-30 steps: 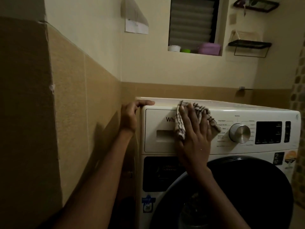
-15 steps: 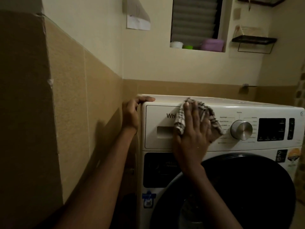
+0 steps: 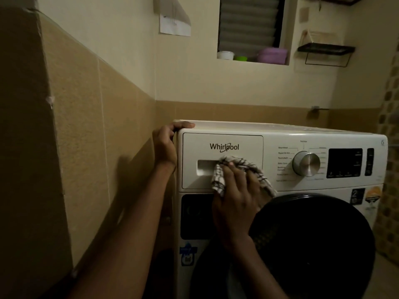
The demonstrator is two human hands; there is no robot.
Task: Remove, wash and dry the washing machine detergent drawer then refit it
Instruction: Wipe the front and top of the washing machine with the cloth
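Observation:
The white detergent drawer [image 3: 222, 143] sits flush in the top left of the washing machine [image 3: 280, 130] front, with its recessed handle [image 3: 205, 167] partly showing. My right hand [image 3: 235, 190] presses a checked cloth [image 3: 254, 169] against the lower right part of the drawer front, fingers curled over the cloth. My left hand [image 3: 166, 145] grips the machine's top left corner, thumb lying on the top.
A silver dial [image 3: 306, 164] and dark display [image 3: 345, 162] lie right of the drawer. The dark round door [image 3: 313, 244] is below. A tiled wall [image 3: 86, 137] stands close on the left. Containers sit on a window ledge [image 3: 252, 59]; a black wall shelf [image 3: 326, 49] hangs at right.
My right hand has slid the cloth down from the drawer's upper edge to its lower right part, uncovering the logo. My left hand stayed on the corner.

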